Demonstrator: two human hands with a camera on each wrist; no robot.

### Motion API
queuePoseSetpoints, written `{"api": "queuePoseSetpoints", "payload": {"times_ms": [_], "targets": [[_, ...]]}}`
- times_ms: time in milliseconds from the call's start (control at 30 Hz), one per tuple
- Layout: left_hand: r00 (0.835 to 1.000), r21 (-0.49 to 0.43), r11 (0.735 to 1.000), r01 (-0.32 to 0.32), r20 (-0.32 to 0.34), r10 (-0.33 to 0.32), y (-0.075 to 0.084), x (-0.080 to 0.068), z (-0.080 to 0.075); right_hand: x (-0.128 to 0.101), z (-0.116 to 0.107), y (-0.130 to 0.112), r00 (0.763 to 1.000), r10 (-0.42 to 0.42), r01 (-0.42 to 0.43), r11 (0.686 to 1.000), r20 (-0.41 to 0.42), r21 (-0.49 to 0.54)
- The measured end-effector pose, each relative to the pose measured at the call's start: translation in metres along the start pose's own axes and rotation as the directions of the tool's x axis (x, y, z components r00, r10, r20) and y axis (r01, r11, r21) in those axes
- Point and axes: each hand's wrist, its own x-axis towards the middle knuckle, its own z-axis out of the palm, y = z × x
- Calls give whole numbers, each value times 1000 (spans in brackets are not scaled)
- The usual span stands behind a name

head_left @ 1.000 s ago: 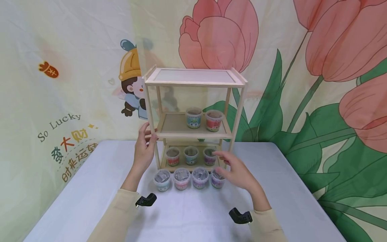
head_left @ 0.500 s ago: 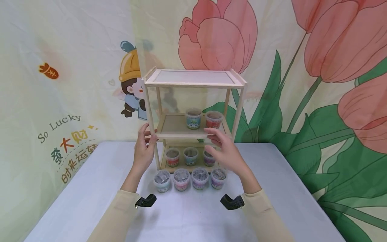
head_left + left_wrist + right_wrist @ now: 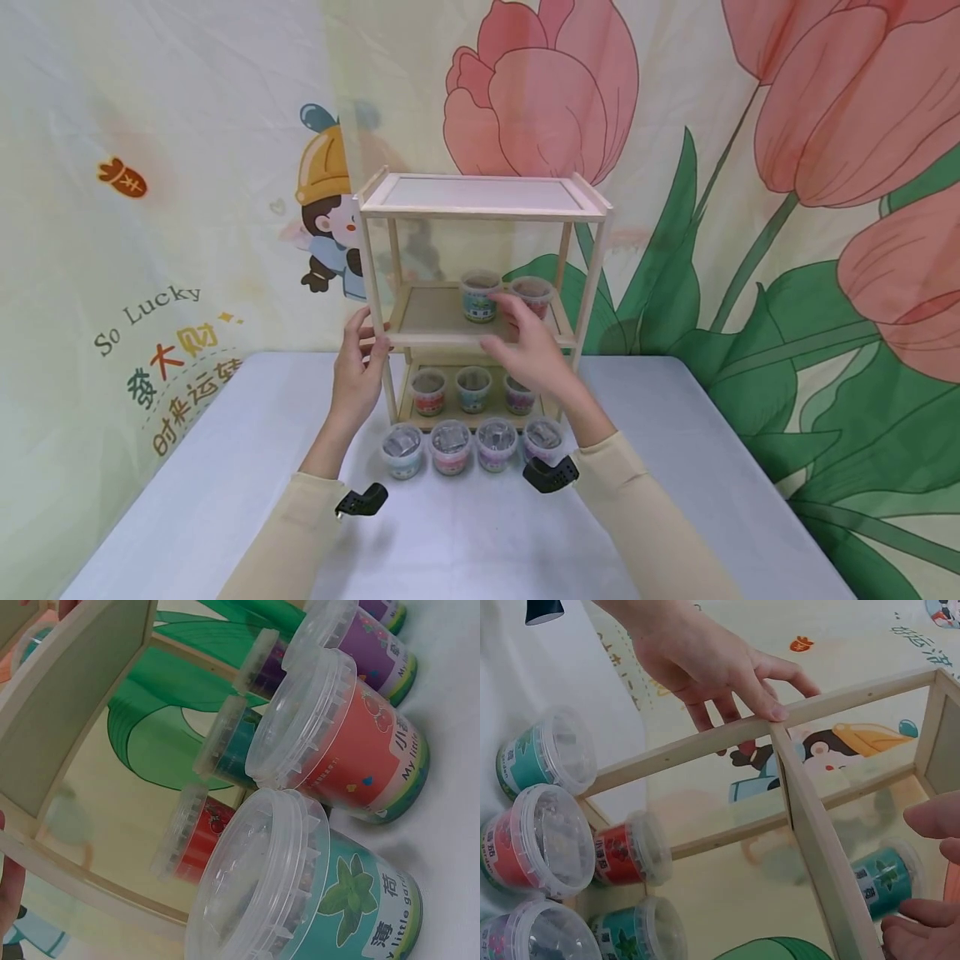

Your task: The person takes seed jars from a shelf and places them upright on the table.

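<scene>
My left hand (image 3: pixel 356 367) grips the left post of a small wooden shelf rack (image 3: pixel 480 341) at its middle shelf, as the right wrist view also shows. My right hand (image 3: pixel 534 354) reaches to that middle shelf with thumb and fingers spread. Its fingertips are right at the side of a teal-labelled plastic cup (image 3: pixel 477 307) with a mint leaf picture, the thumb lower, near the shelf's front edge. In the right wrist view the fingers lie on two sides of this cup (image 3: pixel 885 881), uncurled. Just right of it stands a red-labelled cup (image 3: pixel 536 291), partly hidden by the hand.
On the bottom shelf stand a red cup (image 3: pixel 429 396), a teal cup (image 3: pixel 473 393) and a purple cup (image 3: pixel 519 398). Several lidded cups line up on the white table before the rack, from a teal one (image 3: pixel 402 457) to a purple one (image 3: pixel 543 433). A printed cloth hangs behind.
My right hand has moved from the front-row purple cup up and left to the teal cup on the middle shelf. The left hand keeps its grip on the post.
</scene>
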Motion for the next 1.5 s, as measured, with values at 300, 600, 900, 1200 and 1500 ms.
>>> {"api": "queuePoseSetpoints", "payload": {"times_ms": [300, 600, 900, 1200, 1500], "targets": [[999, -6, 999, -38, -8, 38, -32, 6, 2, 16, 10, -1, 990, 139, -139, 988, -6, -73], [999, 9, 999, -50, -1, 50, -33, 7, 2, 30, 16, 3, 987, 158, -159, 979, -19, -127], [999, 20, 999, -50, -1, 50, -33, 7, 3, 50, 21, 9, 985, 173, -175, 972, -27, -158], [999, 9, 999, -53, -5, 53, -32, 8, -1, 61, 27, 12, 990, 121, -132, 974, -70, -184], [999, 16, 1000, -24, -25, 24, -29, 6, 1, 61, 31, 20, 996, 31, -49, 976, -86, -212]]}}
